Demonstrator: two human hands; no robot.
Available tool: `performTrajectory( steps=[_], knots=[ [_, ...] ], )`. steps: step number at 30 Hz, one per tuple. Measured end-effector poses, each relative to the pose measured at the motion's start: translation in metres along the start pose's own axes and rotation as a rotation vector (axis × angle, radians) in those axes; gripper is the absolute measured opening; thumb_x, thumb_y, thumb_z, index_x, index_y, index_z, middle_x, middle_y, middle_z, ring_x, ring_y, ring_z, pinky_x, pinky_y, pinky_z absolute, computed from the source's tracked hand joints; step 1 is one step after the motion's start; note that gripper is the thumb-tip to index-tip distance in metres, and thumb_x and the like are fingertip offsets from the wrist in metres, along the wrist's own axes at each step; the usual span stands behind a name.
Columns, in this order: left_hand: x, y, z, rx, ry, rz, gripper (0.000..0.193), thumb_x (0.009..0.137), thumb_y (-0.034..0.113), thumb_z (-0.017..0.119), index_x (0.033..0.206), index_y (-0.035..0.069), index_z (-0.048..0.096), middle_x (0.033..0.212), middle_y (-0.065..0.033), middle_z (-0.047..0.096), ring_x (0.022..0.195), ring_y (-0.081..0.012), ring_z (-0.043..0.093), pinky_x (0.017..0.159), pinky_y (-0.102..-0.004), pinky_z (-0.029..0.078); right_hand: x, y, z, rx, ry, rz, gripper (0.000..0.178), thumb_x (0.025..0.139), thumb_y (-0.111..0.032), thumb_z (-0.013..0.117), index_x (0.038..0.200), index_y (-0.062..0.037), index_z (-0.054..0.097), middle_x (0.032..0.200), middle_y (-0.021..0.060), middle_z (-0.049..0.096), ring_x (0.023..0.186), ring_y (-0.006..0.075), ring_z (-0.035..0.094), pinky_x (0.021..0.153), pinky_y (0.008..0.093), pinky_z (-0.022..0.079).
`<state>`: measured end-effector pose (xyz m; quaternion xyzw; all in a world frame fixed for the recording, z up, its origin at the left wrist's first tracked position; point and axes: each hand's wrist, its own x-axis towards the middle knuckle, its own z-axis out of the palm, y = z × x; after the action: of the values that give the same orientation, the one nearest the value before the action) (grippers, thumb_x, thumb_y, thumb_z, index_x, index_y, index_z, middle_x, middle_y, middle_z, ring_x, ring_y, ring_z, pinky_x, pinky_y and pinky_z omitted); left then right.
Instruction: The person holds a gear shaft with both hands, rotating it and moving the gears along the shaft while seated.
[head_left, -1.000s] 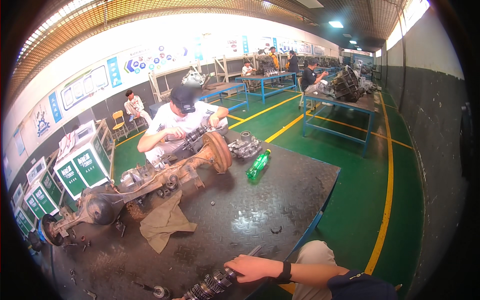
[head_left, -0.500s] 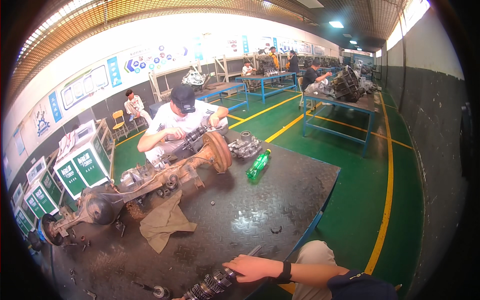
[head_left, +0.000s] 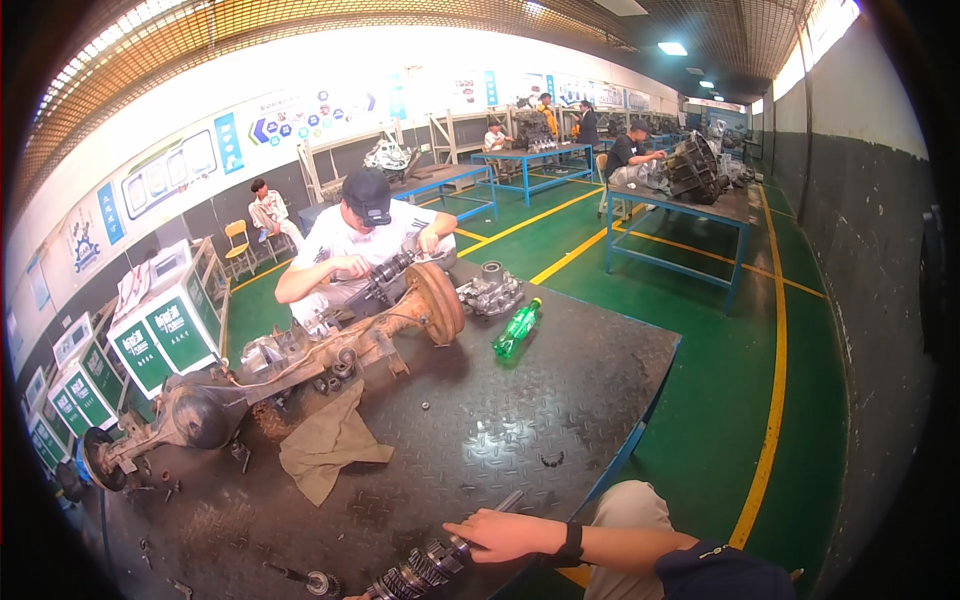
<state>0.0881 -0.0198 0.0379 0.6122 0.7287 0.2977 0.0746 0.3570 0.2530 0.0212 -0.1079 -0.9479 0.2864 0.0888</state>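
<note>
At the lower edge lies a gear shaft (head_left: 424, 570), a steel shaft carrying several toothed gears, its plain end pointing up and right. My right hand (head_left: 500, 535), with a dark band on the wrist, is closed over the shaft near that end. One finger reaches out to the left along it, and the others curl down and are partly hidden. Of my left hand (head_left: 356, 597) only a skin-coloured sliver shows at the bottom edge, beside the shaft's lower end; its fingers cannot be made out. A separate shaft with a small gear (head_left: 322, 584) lies to the left.
A dark metal table (head_left: 480, 400) bears a rusty axle (head_left: 300, 362), a brown cloth (head_left: 335, 445), a green bottle (head_left: 517, 328), a metal housing (head_left: 490, 292) and a dark half-ring (head_left: 552, 461). Across it a co-worker (head_left: 365, 235) in white handles another gear shaft (head_left: 385, 280).
My right hand stays on the gear shaft, its outstretched finger shifted very slightly. At the far right table, a person in dark clothes has raised their head and leaned toward the machine part.
</note>
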Motion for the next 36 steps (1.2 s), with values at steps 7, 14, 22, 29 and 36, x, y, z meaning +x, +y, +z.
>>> performTrajectory(
  steps=[7,14,22,29,36],
  knots=[
    [0.000,-0.001,0.001,0.008,0.008,0.000,0.020,0.095,0.002,0.068,0.110,-0.007,0.077,0.103,-0.0279,0.076,0.097,-0.0467,0.072,0.088,-0.0504,0.058,0.000,-0.001,0.000,0.013,0.030,-0.017,0.067,0.094,-0.019,0.058,0.151,0.0149,0.048,0.116,0.0304,0.072,0.113,0.0414,0.068,0.104,0.0469,0.050],
    [0.000,-0.001,0.001,0.009,0.002,0.000,0.019,0.095,0.003,0.069,0.109,-0.008,0.077,0.103,-0.0282,0.076,0.097,-0.0467,0.072,0.088,-0.0506,0.058,-0.001,0.006,0.007,0.010,0.070,-0.070,0.071,0.091,-0.014,0.064,0.154,0.0132,0.045,0.115,0.0302,0.072,0.115,0.0420,0.067,0.104,0.0472,0.050],
    [-0.001,-0.005,0.004,0.021,0.032,0.017,0.018,0.096,0.004,0.069,0.107,-0.008,0.077,0.102,-0.0276,0.076,0.096,-0.0470,0.072,0.087,-0.0514,0.058,-0.001,0.007,0.006,0.010,0.048,-0.070,0.074,0.091,-0.013,0.065,0.156,0.0132,0.041,0.112,0.0296,0.072,0.112,0.0427,0.067,0.103,0.0481,0.049],
    [-0.002,-0.004,0.003,0.004,0.033,0.013,0.017,0.095,0.003,0.070,0.107,-0.007,0.077,0.101,-0.0276,0.075,0.095,-0.0468,0.072,0.086,-0.0513,0.058,-0.001,-0.002,-0.004,0.099,0.053,0.009,0.066,0.105,-0.019,0.053,0.160,0.0121,0.035,0.101,0.0306,0.070,0.096,0.0484,0.066,0.091,0.0537,0.052],
    [-0.002,-0.002,0.002,-0.003,0.025,0.005,0.018,0.095,0.004,0.070,0.108,-0.007,0.077,0.101,-0.0275,0.075,0.095,-0.0467,0.072,0.087,-0.0507,0.058,0.000,0.004,0.003,0.103,0.066,0.006,0.067,0.105,-0.019,0.053,0.161,0.0098,0.034,0.100,0.0309,0.070,0.093,0.0497,0.066,0.089,0.0546,0.052]
  ],
)
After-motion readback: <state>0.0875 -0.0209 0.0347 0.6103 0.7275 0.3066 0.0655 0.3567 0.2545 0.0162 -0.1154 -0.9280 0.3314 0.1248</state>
